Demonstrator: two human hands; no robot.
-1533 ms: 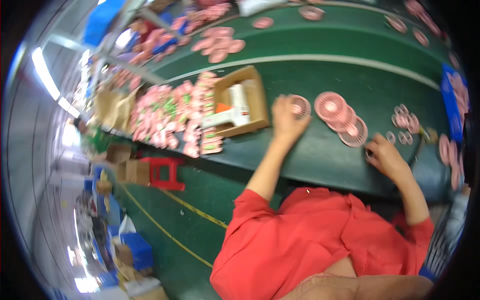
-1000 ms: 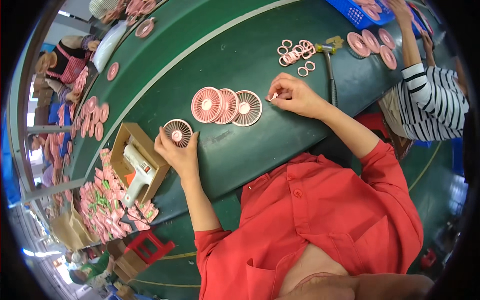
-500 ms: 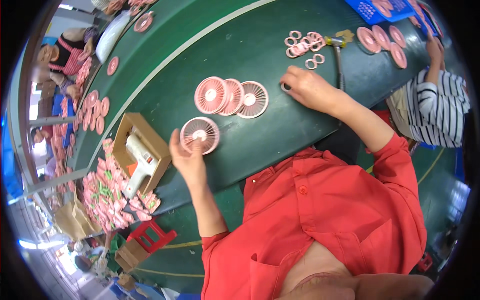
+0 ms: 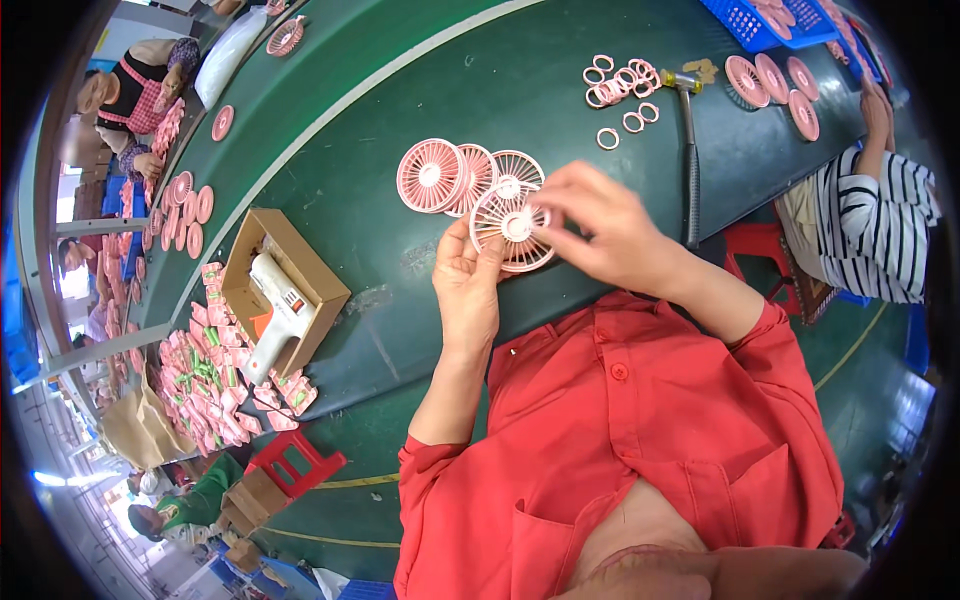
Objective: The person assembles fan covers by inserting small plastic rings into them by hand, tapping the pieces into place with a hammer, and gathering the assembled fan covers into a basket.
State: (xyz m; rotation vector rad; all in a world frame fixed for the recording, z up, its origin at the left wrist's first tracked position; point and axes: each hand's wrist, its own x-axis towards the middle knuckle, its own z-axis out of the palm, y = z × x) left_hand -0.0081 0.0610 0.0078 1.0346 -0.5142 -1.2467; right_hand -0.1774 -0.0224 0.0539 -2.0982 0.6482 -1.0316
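Note:
My left hand (image 4: 468,285) grips a pink, spoked round fan grille (image 4: 508,254) by its left edge, tilted up off the green table. Over the grille's right side, my right hand (image 4: 605,228) has its thumb and fingers closed in near the pale hub. What those fingertips hold is blurred and partly covered. Just beyond lie more pink grilles (image 4: 430,175), overlapping one another, the rightmost partly hidden behind the held one. Several small pink rings (image 4: 608,139) lie loose toward the far right, some in a heap.
A hammer (image 4: 692,160) lies right of the rings. At left, an open cardboard box (image 4: 325,318) holds a white glue gun (image 4: 283,315), beside a pile of pink-and-green pieces (image 4: 205,385). A blue basket (image 4: 745,28) and more grilles (image 4: 770,78) stand far right, near a co-worker in stripes (image 4: 870,225).
My left hand has lifted the grille from the table and brought it right. My right hand has come left from the rings to the grille's hub.

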